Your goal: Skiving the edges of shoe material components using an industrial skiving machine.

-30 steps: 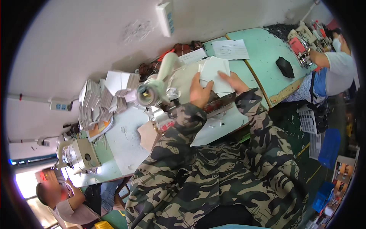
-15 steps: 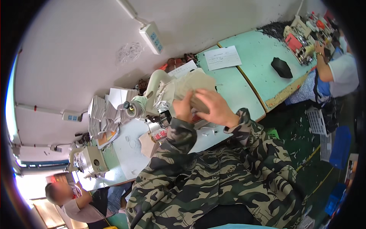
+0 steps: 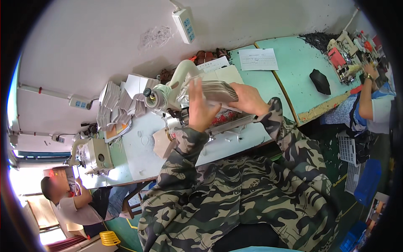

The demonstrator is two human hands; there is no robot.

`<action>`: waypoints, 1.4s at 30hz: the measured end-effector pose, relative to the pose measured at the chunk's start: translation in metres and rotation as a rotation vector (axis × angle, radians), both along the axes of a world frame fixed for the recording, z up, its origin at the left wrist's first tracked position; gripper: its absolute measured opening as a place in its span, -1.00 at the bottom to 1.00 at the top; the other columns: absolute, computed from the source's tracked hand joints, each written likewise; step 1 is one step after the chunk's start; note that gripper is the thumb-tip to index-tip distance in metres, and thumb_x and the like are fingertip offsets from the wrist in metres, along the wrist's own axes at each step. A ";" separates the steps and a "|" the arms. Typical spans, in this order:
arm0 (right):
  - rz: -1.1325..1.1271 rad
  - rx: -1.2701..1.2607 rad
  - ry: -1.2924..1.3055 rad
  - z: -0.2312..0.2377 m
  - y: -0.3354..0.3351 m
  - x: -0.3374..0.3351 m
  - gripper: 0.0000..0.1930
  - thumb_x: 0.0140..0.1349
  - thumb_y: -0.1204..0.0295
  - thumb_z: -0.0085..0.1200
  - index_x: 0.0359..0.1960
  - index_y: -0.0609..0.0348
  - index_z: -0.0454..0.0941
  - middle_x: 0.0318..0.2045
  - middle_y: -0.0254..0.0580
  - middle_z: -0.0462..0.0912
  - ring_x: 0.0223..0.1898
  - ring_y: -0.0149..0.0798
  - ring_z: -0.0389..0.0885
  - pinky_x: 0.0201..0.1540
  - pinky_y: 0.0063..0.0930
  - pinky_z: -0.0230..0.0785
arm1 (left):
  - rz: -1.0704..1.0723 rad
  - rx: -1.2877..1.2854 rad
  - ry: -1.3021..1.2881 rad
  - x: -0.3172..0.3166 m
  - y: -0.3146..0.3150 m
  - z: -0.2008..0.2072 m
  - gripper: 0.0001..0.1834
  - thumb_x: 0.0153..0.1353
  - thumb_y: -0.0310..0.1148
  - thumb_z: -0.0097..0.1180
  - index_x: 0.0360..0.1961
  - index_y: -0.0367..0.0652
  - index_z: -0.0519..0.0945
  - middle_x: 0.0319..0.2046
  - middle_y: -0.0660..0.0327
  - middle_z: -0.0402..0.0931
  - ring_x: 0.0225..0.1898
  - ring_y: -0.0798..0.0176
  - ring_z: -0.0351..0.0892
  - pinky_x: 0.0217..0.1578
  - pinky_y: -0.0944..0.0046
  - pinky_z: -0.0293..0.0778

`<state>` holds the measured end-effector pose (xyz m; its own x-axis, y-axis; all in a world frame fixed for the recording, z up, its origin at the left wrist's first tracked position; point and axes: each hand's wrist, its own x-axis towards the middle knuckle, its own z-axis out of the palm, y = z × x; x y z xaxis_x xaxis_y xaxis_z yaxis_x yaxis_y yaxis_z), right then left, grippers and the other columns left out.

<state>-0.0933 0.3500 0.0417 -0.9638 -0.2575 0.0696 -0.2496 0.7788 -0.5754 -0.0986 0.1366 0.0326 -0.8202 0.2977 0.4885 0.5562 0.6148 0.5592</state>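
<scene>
A thick stack of thin pale grey pieces (image 3: 219, 90), paper or cloth I cannot tell, lies tilted beside the cream sewing machine (image 3: 181, 72). My right hand (image 3: 251, 99) grips its right end, the thumb side against the layered edges. At the stack's left end my left hand (image 3: 201, 108) is raised with its fingers stretched up and its thumb apart. Whether the left palm touches the stack cannot be made out. Below the stack, a red patterned thing (image 3: 224, 118) shows by the machine's metal bed.
Several bundles of white pieces (image 3: 112, 101) lean by the wall, left of the machine. A beige piece (image 3: 163, 143) lies on the table at its near left. A paper sheet (image 3: 258, 59) and a black object (image 3: 320, 81) lie to the right. Co-workers sit at machines on both sides.
My hands were close together around the stack; now my left hand has opened and risen at its left end. My right hand holds the other end. The whole view has shifted slightly.
</scene>
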 end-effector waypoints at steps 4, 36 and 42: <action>0.058 0.159 0.047 0.001 -0.004 -0.001 -0.34 -0.09 0.24 0.41 0.07 0.15 0.43 -0.18 0.00 0.62 -0.13 0.12 0.59 -0.06 -0.08 0.42 | -0.010 -0.106 -0.260 -0.008 0.009 0.002 0.10 -0.16 -0.35 0.47 0.43 -0.18 0.12 0.40 -0.25 0.01 0.38 -0.32 0.12 0.33 -0.01 0.22; -0.800 -0.179 0.101 -0.154 0.108 0.143 -0.57 0.20 0.27 0.27 0.01 0.30 0.52 -0.07 0.05 0.64 0.01 0.04 0.60 0.07 -0.24 0.40 | -0.349 -0.128 -0.500 0.186 -0.019 -0.149 -0.24 0.12 -0.15 0.35 0.30 -0.19 0.34 0.22 -0.09 0.39 0.12 -0.08 0.52 0.05 0.03 0.48; -0.316 -0.048 0.071 -0.176 -0.006 0.192 -0.30 0.10 0.27 0.33 0.24 0.29 0.31 0.25 0.25 0.35 0.24 0.28 0.32 0.27 0.04 0.18 | 0.303 -0.161 -0.431 0.153 -0.162 -0.105 -0.43 0.06 -0.36 0.39 0.12 -0.26 0.53 -0.11 -0.04 0.60 -0.08 -0.04 0.61 -0.06 0.07 0.53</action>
<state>0.0984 0.3436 -0.1339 -0.9878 0.0585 0.1445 -0.0411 0.7965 -0.6032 0.0546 -0.0254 -0.0726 -0.9965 0.0608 0.0575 0.0829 0.8085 0.5826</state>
